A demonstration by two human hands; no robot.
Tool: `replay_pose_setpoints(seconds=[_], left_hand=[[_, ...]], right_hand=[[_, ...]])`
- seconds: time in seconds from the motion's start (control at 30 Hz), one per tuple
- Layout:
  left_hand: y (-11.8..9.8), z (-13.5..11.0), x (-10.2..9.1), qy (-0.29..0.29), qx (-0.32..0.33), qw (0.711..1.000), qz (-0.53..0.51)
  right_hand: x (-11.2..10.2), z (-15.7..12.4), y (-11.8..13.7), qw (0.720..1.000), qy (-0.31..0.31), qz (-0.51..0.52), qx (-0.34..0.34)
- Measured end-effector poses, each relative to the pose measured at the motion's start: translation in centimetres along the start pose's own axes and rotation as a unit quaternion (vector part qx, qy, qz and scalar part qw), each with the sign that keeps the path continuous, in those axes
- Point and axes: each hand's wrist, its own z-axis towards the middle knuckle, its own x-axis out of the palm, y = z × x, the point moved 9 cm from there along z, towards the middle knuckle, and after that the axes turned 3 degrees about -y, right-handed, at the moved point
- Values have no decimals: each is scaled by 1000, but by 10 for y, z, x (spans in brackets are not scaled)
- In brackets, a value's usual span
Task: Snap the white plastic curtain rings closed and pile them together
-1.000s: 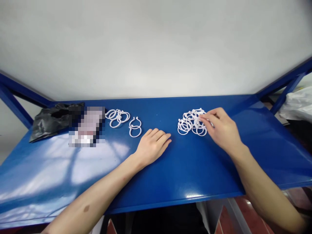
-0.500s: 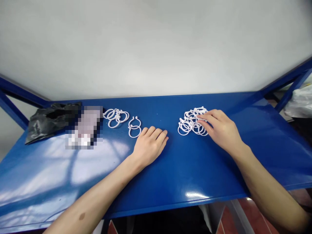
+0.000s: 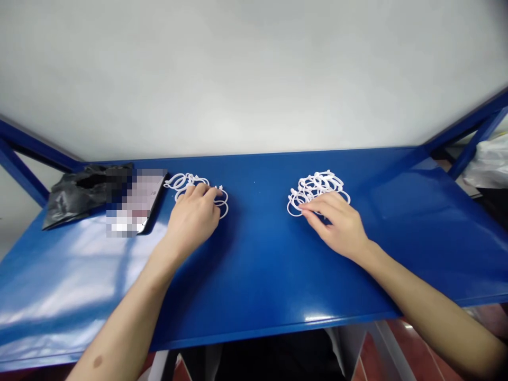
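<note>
A pile of white rings (image 3: 316,175) lies on the right side of the blue table (image 3: 257,254), its hoops overlapping, and the right hand (image 3: 341,225) is over its near edge. The right grip is narrow, thumb and fingertips close together beside a ring at the pile's near left; whether they pinch it cannot be told. The left hand (image 3: 194,214) reaches over a smaller ring group (image 3: 190,178) on the left, its fingers beside a ring pair (image 3: 227,203) just right of that group; its fingertips are partly hidden, so its grip cannot be judged. The step in hand looks like handling the rings at both places, with the right hand at the larger pile. The next move there would seem to call for a fine pinch on one rim and a gentle pull sideways, since overlapping hoops and small knobs could catch and drag neighbours along.
</note>
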Motion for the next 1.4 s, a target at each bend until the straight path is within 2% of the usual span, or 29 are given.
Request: replay_pose_setpoints(seconds=[0.1,0.2,0.3,0.4,0.5,0.6,0.67,0.7,0.77,0.83,0.9,1.0,1.13,1.27,1.4], left_hand=[[2,-1,6,14,9,1000,-10],[3,0,4,-3,16,1000,12],[0,1,-8,-41,25,999,24],[-10,2,-25,-83,29,996,-11],[-31,-1,-36,-106,65,987,-101],[-66,-12,-38,-111,165,963,-184],[-86,-21,-34,-97,219,946,-218],[-91,-24,-33,-95,224,941,-236],[-91,-26,-31,-94,191,936,-280],[-82,-24,-28,-85,125,932,-331],[-75,-21,-22,-54,71,920,-381],[-70,-17,-14,-9,29,896,-442],[-69,-17,-9,-12,1,878,-478],[-74,-22,-16,-64,11,889,-454],[-80,-27,-22,-94,41,899,-427]], right_hand=[[7,-1,5,1000,17,13,-6],[11,-3,8,999,26,21,-16],[18,-6,12,998,41,27,-24],[28,-7,24,997,66,34,-37],[45,-4,37,993,105,53,-25],[63,-3,44,987,138,83,25],[69,-4,46,983,128,119,55],[68,-5,46,981,114,142,63],[62,-7,45,979,73,180,68],[53,-9,42,977,39,199,72],[45,-9,38,977,21,200,77],[40,-7,33,976,12,203,84],[46,-8,33,965,27,244,89],[48,-10,35,962,28,259,81],[44,-10,40,969,25,243,38]])
